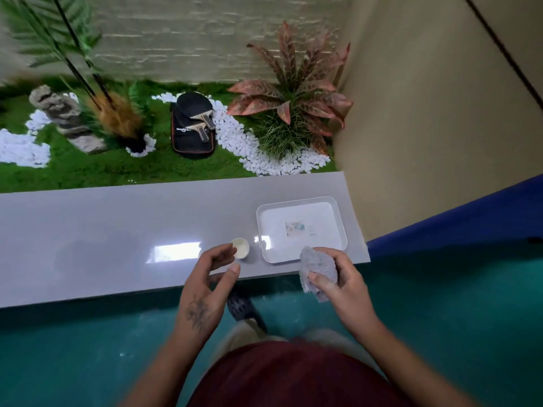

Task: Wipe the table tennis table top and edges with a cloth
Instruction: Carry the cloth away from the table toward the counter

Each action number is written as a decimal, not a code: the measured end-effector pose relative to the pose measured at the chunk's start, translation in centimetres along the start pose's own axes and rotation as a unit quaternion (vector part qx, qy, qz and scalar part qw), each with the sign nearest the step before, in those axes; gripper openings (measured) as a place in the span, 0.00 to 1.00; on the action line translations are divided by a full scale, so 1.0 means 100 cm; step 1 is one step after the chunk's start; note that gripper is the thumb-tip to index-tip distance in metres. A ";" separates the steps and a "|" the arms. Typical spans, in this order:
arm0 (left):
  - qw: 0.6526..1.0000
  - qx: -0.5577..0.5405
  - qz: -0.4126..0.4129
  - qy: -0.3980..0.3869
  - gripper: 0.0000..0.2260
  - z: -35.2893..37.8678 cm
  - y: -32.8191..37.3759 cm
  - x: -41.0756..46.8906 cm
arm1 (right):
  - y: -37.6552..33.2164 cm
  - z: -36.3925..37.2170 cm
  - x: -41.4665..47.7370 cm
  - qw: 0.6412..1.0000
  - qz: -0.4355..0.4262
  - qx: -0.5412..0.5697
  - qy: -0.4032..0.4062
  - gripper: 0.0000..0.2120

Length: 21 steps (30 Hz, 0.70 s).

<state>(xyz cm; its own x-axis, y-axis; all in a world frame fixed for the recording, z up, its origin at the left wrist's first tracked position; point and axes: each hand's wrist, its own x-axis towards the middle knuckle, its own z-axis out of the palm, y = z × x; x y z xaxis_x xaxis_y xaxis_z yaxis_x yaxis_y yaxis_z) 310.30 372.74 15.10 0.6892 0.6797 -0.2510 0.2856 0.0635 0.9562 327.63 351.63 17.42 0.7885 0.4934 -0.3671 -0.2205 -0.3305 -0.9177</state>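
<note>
Green turf [88, 171] fills the planted bed at the back, crossed by a winding strip of white pebbles [244, 142]. A red-leaved plant [293, 95] stands in its right corner and a stone figure [58, 113] toward the left. Two paddles [194, 108] lie on a black bag [188, 139] between them. In front of the bed runs a glossy grey tabletop [102, 230], and below it a teal floor [88, 348]. A blue band [455, 212] slants up along the right side (whether it is part of the playing table cannot be told from here).

On the tabletop sits a white tray [276, 221] near the right end, with a small sticker [294, 229] in its middle. A little white cup [241, 247] stands just beside the tray's left rim.

The hands are apart, one on each side of the tray's near left corner. The right hand [343, 277] grips a bunched grey cloth [317, 267], thumb pressed across its lower part and fingers curled behind it. The cloth is held up over the tabletop's front edge, overlapping the tray's near rim in the view. The left hand [210, 277] holds nothing. Its fingers are loosely curved and its thumb is spread, with the fingertips right at the cup; contact cannot be judged. The cloth is thus well clear of the left hand, with the cup lying between the two.

A dark shoe [242, 306] shows on the floor below the left hand, and a red shirt [293, 377] fills the bottom.
</note>
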 end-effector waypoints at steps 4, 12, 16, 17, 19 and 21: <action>0.999 0.007 -0.008 -0.033 0.17 -0.006 0.006 0.025 | -0.010 0.020 0.021 1.000 -0.006 -0.019 0.005 0.18; 0.999 0.015 -0.023 -0.031 0.15 -0.004 0.019 0.047 | -0.010 0.011 0.059 0.997 0.019 -0.081 0.007 0.21; 0.999 0.028 -0.024 -0.013 0.16 0.004 0.029 0.054 | -0.007 0.000 0.089 0.993 0.035 -0.113 0.009 0.20; 0.999 0.027 -0.028 -0.007 0.16 0.006 0.031 0.054 | -0.006 -0.004 0.095 0.992 0.038 -0.117 0.009 0.19; 0.999 0.028 -0.031 0.003 0.17 0.012 0.034 0.055 | -0.004 -0.011 0.110 0.991 0.043 -0.125 0.010 0.19; 0.999 0.033 -0.038 0.008 0.18 0.020 0.036 0.056 | -0.004 -0.017 0.124 0.989 0.046 -0.138 0.005 0.20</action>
<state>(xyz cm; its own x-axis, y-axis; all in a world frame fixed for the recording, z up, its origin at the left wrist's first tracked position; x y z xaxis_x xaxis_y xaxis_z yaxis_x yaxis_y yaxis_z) 316.46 375.32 16.84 0.6536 0.6858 -0.3201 0.3811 0.0671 0.9221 338.48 356.47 13.49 0.7781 0.4432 -0.4451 -0.1275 -0.5824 -0.8029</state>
